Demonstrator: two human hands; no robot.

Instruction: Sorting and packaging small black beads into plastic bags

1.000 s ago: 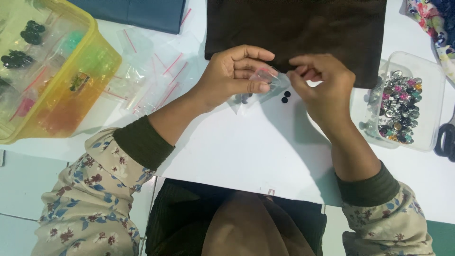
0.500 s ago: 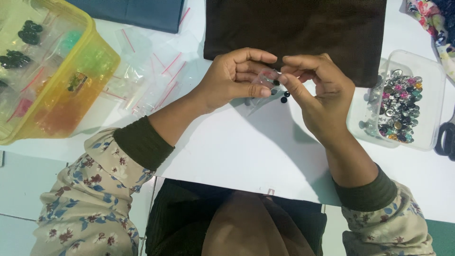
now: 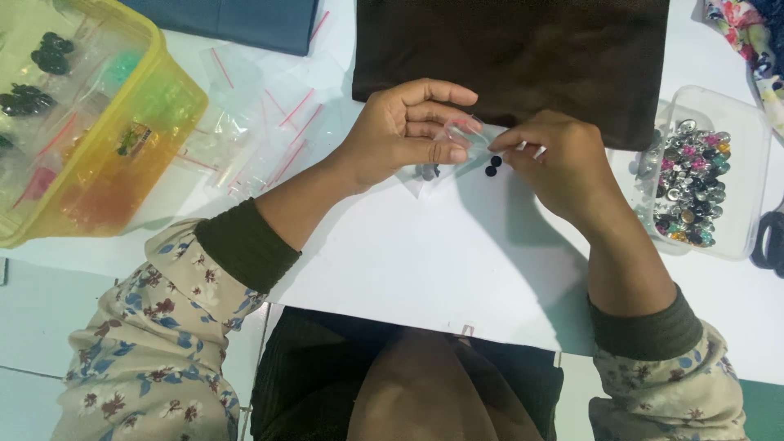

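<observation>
My left hand (image 3: pixel 404 135) pinches a small clear zip bag (image 3: pixel 447 151) between thumb and fingers, just above the white bench (image 3: pixel 408 245) at centre. My right hand (image 3: pixel 563 167), at three o'clock of the bag, has its fingertips closed at the bag's mouth; two small black beads (image 3: pixel 492 166) sit just beneath them. A dark brown cloth (image 3: pixel 523 57) lies at twelve o'clock, a clear tray of coloured beads (image 3: pixel 694 180) at three, a yellow box (image 3: pixel 90 122) at ten.
</observation>
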